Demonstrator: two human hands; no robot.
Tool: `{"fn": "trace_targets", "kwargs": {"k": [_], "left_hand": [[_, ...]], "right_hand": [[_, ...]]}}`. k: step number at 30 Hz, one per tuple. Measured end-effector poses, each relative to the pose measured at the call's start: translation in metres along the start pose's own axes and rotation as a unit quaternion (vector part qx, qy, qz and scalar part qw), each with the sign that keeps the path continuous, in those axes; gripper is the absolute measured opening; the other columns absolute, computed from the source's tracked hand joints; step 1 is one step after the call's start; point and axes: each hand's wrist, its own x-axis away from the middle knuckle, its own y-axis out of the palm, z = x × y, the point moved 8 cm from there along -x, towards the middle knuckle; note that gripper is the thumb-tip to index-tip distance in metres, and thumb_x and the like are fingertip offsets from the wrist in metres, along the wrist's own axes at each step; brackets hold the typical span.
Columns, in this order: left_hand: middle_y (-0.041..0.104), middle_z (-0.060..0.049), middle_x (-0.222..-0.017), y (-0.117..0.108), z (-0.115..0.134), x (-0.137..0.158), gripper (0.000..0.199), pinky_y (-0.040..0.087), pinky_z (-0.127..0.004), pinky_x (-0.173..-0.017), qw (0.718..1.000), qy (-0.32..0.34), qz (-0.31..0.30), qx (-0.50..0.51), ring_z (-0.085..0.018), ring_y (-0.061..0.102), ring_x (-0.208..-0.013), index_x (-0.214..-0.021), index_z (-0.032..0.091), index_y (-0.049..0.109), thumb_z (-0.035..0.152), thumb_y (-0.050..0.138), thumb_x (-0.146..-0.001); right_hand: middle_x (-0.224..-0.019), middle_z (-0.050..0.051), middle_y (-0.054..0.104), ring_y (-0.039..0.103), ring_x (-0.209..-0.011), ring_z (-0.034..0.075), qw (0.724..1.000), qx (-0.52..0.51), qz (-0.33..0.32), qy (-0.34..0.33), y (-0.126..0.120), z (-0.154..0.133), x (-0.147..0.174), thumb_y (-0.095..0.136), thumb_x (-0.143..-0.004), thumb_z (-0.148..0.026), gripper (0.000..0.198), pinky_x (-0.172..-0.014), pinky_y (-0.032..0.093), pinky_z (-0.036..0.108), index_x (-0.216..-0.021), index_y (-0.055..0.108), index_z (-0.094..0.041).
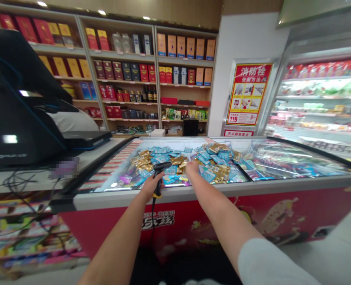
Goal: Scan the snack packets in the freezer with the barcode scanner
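Observation:
My left hand (152, 185) is wrapped round the grip of a black handheld barcode scanner (163, 167) with yellow trim. Its head points right, toward my other hand, and a cable hangs from its base. My right hand (192, 169) is closed over the pile, with a small gold packet (182, 166) at its fingertips; the fingers are partly hidden. Around both hands lie many blue packets (206, 175) and gold packets (221, 173), heaped on the glass lid of a chest freezer (124, 198).
At the left, a black checkout terminal (23, 118) stands on a counter with tangled cables (22, 182). Behind the freezer rise shelves of boxes (128, 71). A red fire-hydrant sign (248, 95) hangs on the wall, and a lit display fridge (321, 103) stands at the right.

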Motion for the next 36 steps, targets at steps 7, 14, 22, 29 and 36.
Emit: {"fn": "trace_targets", "kwargs": {"k": [7,14,22,29,36], "left_hand": [[0.057,0.0,-0.06,0.002,0.0,-0.002,0.043,0.048,-0.025,-0.052,0.999,0.022,-0.016,-0.023,-0.011,0.054,-0.049,-0.074,0.015,0.061,0.055,0.068,-0.063],[0.056,0.001,-0.061,0.008,0.006,0.005,0.044,0.045,-0.025,-0.05,0.997,0.031,-0.012,-0.071,-0.011,0.052,-0.049,-0.078,0.015,0.059,0.057,0.066,-0.064],[0.056,0.001,-0.065,0.014,0.005,0.008,0.042,0.039,-0.023,-0.047,0.993,0.007,-0.059,-0.098,-0.011,0.052,-0.052,-0.079,0.017,0.057,0.055,0.068,-0.063],[0.055,0.001,-0.06,0.016,0.006,0.008,0.041,0.038,-0.024,-0.049,0.989,0.025,-0.072,-0.124,-0.012,0.051,-0.053,-0.076,0.017,0.055,0.055,0.067,-0.064],[0.055,0.001,-0.058,0.016,0.004,0.005,0.04,0.036,-0.024,-0.049,0.989,0.029,-0.083,-0.117,-0.012,0.049,-0.051,-0.074,0.017,0.056,0.054,0.067,-0.063]], "right_hand": [[-0.078,0.002,0.06,0.057,-0.065,0.017,0.987,0.087,-0.028,-0.131,-0.022,-0.03,0.031,0.037,-0.09,-0.028,0.019,-0.062,0.041,0.026,-0.1,0.052,-0.021],[-0.069,-0.001,0.059,0.057,-0.064,0.016,0.968,0.194,-0.122,-0.099,-0.009,-0.003,0.035,0.047,-0.084,-0.019,0.017,-0.061,0.04,0.023,-0.1,0.054,-0.02],[-0.079,0.002,0.064,0.059,-0.072,0.016,0.956,0.232,-0.166,-0.068,-0.006,0.008,0.03,0.052,-0.079,-0.013,0.023,-0.068,0.043,0.024,-0.1,0.059,-0.02],[-0.092,0.006,0.067,0.06,-0.082,0.017,0.957,0.227,-0.154,-0.088,-0.008,0.005,0.031,0.051,-0.079,-0.015,0.027,-0.073,0.043,0.024,-0.104,0.061,-0.017],[-0.091,0.007,0.067,0.059,-0.082,0.019,0.952,0.247,-0.156,-0.091,-0.006,0.004,0.03,0.051,-0.079,-0.015,0.027,-0.072,0.042,0.026,-0.103,0.063,-0.015]]}}
